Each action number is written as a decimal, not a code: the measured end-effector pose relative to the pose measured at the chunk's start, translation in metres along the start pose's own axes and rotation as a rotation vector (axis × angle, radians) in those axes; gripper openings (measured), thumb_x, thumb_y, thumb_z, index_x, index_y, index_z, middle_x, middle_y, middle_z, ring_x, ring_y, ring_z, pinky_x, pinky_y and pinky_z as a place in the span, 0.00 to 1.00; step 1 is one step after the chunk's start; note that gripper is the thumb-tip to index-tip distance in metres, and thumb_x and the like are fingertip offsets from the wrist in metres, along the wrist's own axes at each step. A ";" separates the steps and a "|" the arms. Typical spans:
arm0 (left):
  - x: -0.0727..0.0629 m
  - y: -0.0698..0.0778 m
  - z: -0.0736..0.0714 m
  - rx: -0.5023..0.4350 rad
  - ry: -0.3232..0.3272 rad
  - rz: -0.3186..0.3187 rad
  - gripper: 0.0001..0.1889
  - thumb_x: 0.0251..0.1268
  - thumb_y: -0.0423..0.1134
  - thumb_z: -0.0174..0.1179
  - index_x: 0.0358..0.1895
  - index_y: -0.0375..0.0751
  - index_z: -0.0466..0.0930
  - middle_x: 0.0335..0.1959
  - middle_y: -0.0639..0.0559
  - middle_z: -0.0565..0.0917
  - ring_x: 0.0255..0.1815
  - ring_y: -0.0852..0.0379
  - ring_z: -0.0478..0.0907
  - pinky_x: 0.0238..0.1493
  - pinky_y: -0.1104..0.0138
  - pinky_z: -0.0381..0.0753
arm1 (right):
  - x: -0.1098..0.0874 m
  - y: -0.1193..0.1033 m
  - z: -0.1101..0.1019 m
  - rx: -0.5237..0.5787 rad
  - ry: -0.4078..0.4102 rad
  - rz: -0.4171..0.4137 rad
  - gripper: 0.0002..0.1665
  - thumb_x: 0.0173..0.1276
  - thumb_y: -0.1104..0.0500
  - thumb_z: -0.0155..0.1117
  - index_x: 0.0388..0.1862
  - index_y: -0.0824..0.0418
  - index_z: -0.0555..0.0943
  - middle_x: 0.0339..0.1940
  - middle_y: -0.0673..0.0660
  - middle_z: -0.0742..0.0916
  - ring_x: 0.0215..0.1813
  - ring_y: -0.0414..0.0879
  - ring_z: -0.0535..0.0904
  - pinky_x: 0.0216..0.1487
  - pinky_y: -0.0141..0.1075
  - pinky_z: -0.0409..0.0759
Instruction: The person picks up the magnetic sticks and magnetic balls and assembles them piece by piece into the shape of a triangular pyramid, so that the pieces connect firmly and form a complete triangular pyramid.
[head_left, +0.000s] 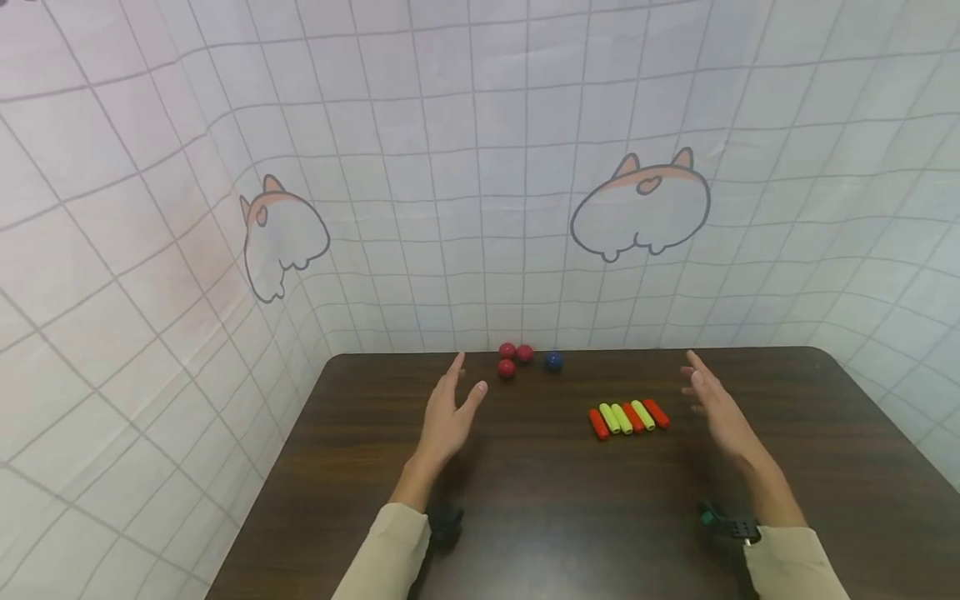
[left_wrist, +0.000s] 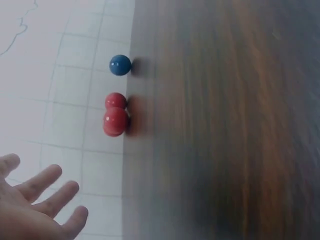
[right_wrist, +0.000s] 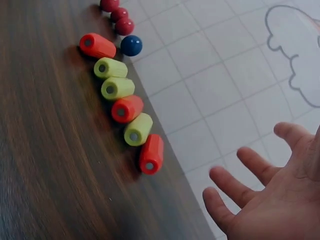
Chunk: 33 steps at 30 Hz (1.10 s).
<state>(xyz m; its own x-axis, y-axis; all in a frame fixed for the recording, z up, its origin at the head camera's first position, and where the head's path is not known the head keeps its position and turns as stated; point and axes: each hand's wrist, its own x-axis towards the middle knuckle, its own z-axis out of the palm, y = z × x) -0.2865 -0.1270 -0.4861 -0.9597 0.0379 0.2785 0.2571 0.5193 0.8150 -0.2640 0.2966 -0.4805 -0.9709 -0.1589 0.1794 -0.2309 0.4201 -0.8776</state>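
Note:
My left hand (head_left: 446, 418) is held above the table with its fingers extended and the thumb apart, touching nothing. Just beyond it, at the table's back edge, sit three red balls (head_left: 506, 368) and, to their right, one blue ball (head_left: 553, 361). My right hand (head_left: 722, 417) hovers at the right, fingers spread and holding nothing. Left of it lies a row of short red rods (head_left: 598, 424) and yellow-green rods (head_left: 610, 418), side by side. In the right wrist view the end of a red rod (right_wrist: 151, 155) shows a grey round inset.
The dark wood table (head_left: 525, 483) has rounded back corners. A white gridded cloth (head_left: 450, 208) with printed animal figures hangs behind it and along both sides. Dark bands with small devices (head_left: 731, 525) are worn at the wrists.

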 end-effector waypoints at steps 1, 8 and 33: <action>0.003 0.000 0.002 -0.027 0.007 -0.013 0.36 0.76 0.62 0.52 0.82 0.62 0.54 0.74 0.42 0.72 0.77 0.38 0.65 0.72 0.35 0.62 | 0.000 0.000 0.000 0.004 0.006 0.009 0.35 0.87 0.44 0.24 0.86 0.51 0.35 0.81 0.73 0.57 0.73 0.69 0.62 0.67 0.58 0.67; 0.022 -0.011 0.018 -0.162 0.061 -0.094 0.30 0.74 0.53 0.60 0.77 0.59 0.66 0.64 0.41 0.80 0.63 0.44 0.78 0.57 0.46 0.79 | 0.005 0.006 0.007 0.040 0.040 0.082 0.38 0.86 0.41 0.33 0.86 0.52 0.41 0.80 0.73 0.63 0.58 0.24 0.69 0.57 0.25 0.72; 0.050 -0.031 0.052 -0.217 0.058 -0.204 0.26 0.64 0.36 0.70 0.66 0.51 0.80 0.58 0.39 0.84 0.55 0.43 0.82 0.53 0.52 0.81 | 0.013 0.037 0.025 -0.144 -0.014 0.182 0.37 0.78 0.59 0.60 0.81 0.60 0.61 0.65 0.74 0.76 0.56 0.62 0.78 0.45 0.40 0.77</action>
<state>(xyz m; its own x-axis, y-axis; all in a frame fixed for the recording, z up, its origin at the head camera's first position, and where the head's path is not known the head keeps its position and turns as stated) -0.3486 -0.0967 -0.5235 -0.9875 -0.1001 0.1215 0.0841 0.3168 0.9447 -0.2834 0.2879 -0.5217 -0.9966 -0.0804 0.0166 -0.0593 0.5657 -0.8225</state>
